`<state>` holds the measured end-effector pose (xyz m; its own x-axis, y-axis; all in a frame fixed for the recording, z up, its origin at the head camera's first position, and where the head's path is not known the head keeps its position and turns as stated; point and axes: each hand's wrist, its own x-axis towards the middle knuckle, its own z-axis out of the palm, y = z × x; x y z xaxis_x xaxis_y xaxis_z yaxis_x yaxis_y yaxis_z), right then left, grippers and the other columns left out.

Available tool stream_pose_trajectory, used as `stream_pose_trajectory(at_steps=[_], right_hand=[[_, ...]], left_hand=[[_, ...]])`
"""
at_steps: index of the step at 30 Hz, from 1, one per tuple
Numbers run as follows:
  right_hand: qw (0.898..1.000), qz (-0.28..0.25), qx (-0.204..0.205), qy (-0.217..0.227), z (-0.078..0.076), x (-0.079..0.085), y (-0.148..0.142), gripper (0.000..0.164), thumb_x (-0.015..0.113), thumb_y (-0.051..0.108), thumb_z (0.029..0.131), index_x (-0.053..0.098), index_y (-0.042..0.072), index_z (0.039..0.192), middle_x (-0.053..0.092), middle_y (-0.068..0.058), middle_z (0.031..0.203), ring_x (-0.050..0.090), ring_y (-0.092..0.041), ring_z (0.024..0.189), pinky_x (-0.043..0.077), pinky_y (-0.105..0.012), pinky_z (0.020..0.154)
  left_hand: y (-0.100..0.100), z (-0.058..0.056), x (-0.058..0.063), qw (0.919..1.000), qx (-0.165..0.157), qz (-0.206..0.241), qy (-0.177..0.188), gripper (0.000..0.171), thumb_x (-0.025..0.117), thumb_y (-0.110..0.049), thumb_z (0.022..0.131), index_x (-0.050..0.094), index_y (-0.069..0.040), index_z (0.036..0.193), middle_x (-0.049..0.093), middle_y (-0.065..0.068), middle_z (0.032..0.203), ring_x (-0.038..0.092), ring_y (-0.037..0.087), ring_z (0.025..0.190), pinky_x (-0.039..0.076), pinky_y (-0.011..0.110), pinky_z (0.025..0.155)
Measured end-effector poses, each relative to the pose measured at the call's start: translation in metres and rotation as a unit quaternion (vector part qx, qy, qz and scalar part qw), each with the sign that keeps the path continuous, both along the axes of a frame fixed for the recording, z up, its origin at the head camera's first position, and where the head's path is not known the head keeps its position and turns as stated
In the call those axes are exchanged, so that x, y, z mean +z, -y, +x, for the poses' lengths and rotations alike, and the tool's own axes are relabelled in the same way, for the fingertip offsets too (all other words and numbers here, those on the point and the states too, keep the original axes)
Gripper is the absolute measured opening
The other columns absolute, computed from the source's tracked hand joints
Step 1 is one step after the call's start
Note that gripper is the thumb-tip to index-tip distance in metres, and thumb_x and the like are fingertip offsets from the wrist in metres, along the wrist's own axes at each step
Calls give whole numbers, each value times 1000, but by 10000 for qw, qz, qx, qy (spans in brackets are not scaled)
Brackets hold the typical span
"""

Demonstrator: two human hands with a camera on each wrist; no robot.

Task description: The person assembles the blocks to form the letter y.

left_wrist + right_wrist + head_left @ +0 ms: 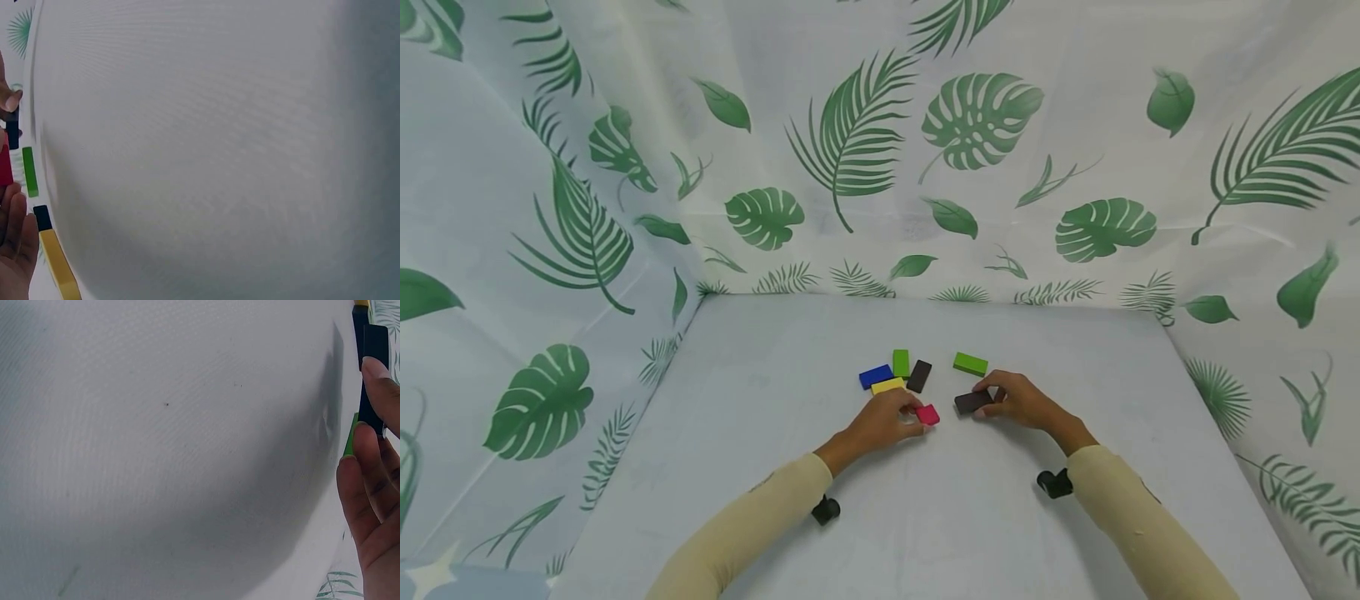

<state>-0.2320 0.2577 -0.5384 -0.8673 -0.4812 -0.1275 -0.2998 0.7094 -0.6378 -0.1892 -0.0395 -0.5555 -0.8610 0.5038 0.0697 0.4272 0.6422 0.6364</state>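
Yellow block (887, 386) half hidden behind the left hand (880, 419). Red block (929, 415) partly under fingers, sliced by the left wrist view's left edge. Right hand (1018, 402) covers one end of a dark block (972, 403); right wrist view crops that hand. Green sliver (351, 439) behind its fingers, probably a block, can't see enough. Left sleeve (748, 529) runs off the bottom.

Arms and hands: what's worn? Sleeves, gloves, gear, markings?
No gloves on the left hand or right hand. Left sleeve and right sleeve: long, pale beige, each with a thin dark mark. Small black device by the left cuff, another by the right. No cables visible.
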Motion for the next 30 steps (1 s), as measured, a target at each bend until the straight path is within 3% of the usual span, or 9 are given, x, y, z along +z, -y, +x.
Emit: stream_pose_trajectory(at_steps=[17,30], right_hand=[[9995,-72,273,-156,2,2,5,42,83,20,82,68,8,119,67,-6,107,56,-14,85,46,-26,71],[9996,-83,283,-17,4,2,10,43,83,21,82,68,8,121,67,-3,105,55,-14,85,46,-26,71]], left_hand=[[0,3,-4,9995,92,-309,-33,39,79,-38,87,72,-12,115,67,-4,99,58,10,90,49,18,80],[-1,3,-5,9991,93,-402,51,38,80,-36,86,73,-12,114,66,-4,96,54,4,85,48,18,79]])
